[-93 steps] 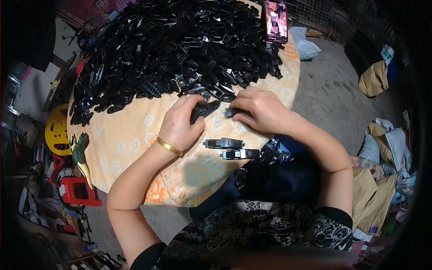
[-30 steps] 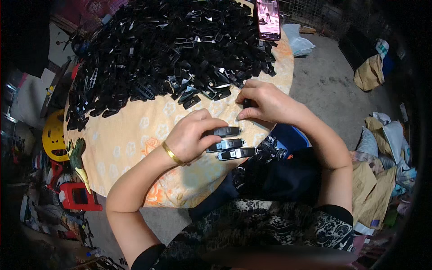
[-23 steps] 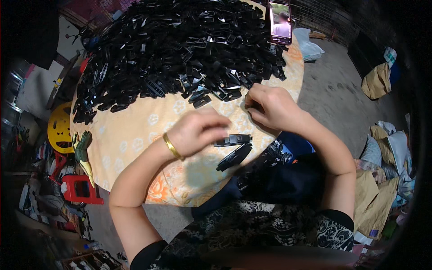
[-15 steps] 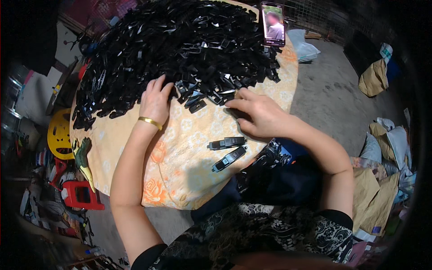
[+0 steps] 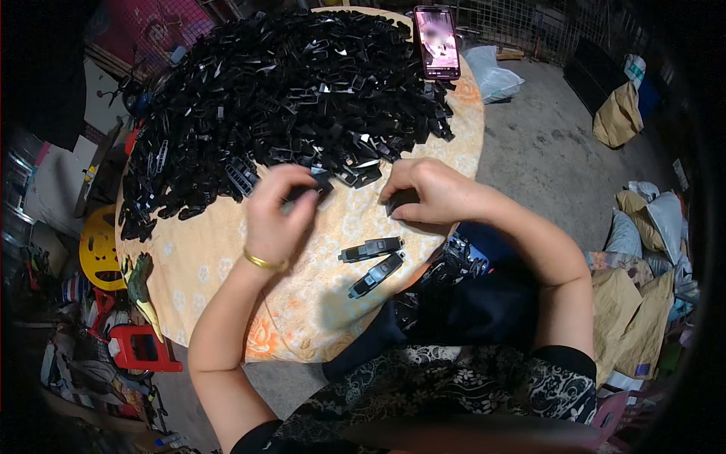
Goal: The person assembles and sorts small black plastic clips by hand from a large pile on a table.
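A big heap of small black plastic parts (image 5: 287, 91) covers the far side of a round table. At the heap's near edge, my left hand (image 5: 278, 216) is closed, its curled fingers around a black plastic part (image 5: 321, 186). My right hand (image 5: 431, 191), to the right of it, pinches a small black piece (image 5: 392, 203) between thumb and fingers; most of that piece is hidden. Two longer black plastic assemblies lie side by side nearer me: an upper one (image 5: 370, 250) and a slanted lower one (image 5: 376, 275).
A patterned orange-cream cloth (image 5: 204, 303) covers the table. A phone (image 5: 437, 45) playing a video stands at the far right edge. More black parts (image 5: 454, 261) are by my lap. Yellow-green pliers-like handles (image 5: 141, 291) lie at the left edge. Paper sacks (image 5: 628, 318) stand on the right.
My left hand has drawn back from the heap and curled around a black part. My right hand has closed into a pinch. The whole view has shifted slightly.
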Demonstrator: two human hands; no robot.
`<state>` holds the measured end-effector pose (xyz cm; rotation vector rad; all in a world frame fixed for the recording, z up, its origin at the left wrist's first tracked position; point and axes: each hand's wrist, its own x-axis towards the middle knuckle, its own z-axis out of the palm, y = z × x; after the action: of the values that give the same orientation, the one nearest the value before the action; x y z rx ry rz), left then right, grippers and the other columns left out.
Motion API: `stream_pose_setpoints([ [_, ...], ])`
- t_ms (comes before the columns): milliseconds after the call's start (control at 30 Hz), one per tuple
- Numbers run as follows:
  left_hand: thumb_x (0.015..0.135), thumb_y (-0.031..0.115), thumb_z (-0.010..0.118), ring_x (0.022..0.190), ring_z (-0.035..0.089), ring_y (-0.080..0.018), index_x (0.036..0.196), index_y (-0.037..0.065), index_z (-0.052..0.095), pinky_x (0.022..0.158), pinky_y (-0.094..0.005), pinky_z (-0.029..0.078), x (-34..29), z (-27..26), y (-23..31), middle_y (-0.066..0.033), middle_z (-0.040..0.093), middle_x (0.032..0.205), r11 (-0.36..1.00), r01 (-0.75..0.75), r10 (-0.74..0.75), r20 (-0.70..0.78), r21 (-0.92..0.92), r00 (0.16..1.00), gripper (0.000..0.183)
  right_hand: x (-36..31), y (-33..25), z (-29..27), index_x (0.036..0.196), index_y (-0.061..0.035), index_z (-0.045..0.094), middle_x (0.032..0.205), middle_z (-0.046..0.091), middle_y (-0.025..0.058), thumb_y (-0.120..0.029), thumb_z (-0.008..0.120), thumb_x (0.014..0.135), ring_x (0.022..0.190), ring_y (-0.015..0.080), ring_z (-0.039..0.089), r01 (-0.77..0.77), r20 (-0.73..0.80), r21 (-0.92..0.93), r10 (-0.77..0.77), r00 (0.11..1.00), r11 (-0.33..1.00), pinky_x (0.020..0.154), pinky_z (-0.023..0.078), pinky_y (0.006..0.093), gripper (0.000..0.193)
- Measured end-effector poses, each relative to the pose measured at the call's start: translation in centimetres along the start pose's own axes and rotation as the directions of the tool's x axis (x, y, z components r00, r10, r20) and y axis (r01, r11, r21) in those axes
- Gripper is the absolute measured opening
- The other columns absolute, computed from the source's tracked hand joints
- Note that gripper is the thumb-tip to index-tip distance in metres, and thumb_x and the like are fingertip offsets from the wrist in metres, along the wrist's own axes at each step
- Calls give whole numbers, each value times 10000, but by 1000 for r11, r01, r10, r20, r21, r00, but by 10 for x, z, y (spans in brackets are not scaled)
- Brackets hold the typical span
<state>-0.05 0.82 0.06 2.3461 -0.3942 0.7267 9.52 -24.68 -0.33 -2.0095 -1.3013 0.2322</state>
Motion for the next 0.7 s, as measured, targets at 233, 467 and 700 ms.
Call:
stream_pose_setpoints([
  [233, 737, 17, 723, 1013, 622, -291, 972, 6, 656, 841, -339, 513, -9, 11, 16, -153, 617, 1129, 969, -123, 212, 463, -216, 861, 245, -9, -8, -12, 918, -35, 702, 874, 647, 128, -167, 744, 711, 885, 317, 614, -32, 8, -375, 38, 999, 926, 781, 497, 397, 249],
  [467, 739, 70, 747, 776, 610, -275, 921, -12, 647, 684, -336, 501, -11, 10, 27, -147, 593, 897, 992, 123, -109, 304, -25, 946, 223, -4, -5, -1, 924, -25, 688, 880, 641, 128, -208, 729, 746, 888, 327, 608, 68, -201, -226, -115, 973, 972, 761, 494, 414, 258],
  [700, 730, 67, 752, 722, 604, -249, 882, -8, 683, 641, -327, 482, -14, 16, 21, -121, 602, 825, 992, 123, -126, 310, 30, 942, 183, 4, -10, 17, 932, -15, 685, 835, 621, 119, -159, 761, 716, 823, 307, 596, 207, -150, -230, -244, 958, 951, 717, 487, 383, 271],
])
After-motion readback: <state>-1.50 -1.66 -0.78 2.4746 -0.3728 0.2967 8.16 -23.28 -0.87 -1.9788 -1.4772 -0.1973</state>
